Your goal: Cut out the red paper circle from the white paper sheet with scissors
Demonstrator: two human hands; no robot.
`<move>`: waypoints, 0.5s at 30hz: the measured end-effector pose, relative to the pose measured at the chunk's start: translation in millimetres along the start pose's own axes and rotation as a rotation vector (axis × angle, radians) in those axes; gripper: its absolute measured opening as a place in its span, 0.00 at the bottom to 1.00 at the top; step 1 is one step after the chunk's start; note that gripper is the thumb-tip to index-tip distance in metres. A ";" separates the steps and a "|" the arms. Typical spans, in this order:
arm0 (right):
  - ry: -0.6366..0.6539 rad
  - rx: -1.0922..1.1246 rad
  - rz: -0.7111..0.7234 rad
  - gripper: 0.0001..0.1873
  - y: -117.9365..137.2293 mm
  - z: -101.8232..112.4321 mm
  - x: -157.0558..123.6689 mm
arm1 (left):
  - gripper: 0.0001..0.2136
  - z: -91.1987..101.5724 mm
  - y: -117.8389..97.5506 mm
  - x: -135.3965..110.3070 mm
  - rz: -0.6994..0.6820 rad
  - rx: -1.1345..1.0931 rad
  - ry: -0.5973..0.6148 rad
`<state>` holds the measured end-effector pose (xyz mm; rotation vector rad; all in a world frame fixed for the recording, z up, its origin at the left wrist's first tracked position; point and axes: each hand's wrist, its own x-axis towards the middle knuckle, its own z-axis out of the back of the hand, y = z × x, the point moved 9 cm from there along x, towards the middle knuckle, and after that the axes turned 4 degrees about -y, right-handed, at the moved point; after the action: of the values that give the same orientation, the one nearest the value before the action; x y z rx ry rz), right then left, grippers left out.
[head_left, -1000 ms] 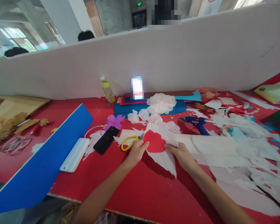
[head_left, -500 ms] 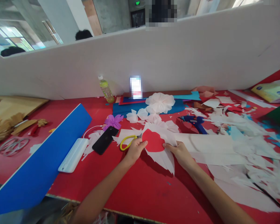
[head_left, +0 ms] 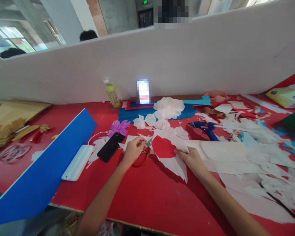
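My left hand (head_left: 134,150) is closed on a pair of scissors (head_left: 143,161) just above the table. A red handle loop shows under the fingers, and the metal blades point towards the paper. With thumb and fingers my right hand (head_left: 188,156) pinches the right edge of a red rounded paper piece (head_left: 164,147) lying over white paper (head_left: 180,167). The white sheets hang down below the red piece in a ragged point. Behind them lie pale paper petals (head_left: 179,132) and a ruffled whitish paper flower (head_left: 169,108).
Left of my hands are a black phone (head_left: 111,147), a white power bank (head_left: 78,163), a purple paper flower (head_left: 119,127) and a blue board (head_left: 46,170). A blue glue gun (head_left: 206,127) and white scraps (head_left: 267,154) lie right. A bottle (head_left: 111,93) stands by the partition (head_left: 88,72).
My left hand has let go of the red and white paper, moved left and closed on the scissors. My right hand still holds the paper, which has shifted slightly right.
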<state>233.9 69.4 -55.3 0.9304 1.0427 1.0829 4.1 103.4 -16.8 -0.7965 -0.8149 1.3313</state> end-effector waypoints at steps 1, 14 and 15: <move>-0.013 -0.008 0.009 0.13 -0.1 2.0 1.1 | 0.09 6.1 -1.7 0.2 -0.025 0.200 -0.011; -0.117 -0.043 -0.016 0.16 -3.1 21.9 8.5 | 0.15 -0.5 7.6 -9.8 0.016 0.952 0.178; -0.121 -0.028 -0.020 0.16 -4.3 23.0 9.4 | 0.16 2.2 8.5 -8.8 0.033 0.900 0.172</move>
<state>258.4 75.7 -55.4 0.9497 0.9334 1.0098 -2.6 95.4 -23.4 -0.1952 -0.0177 1.4438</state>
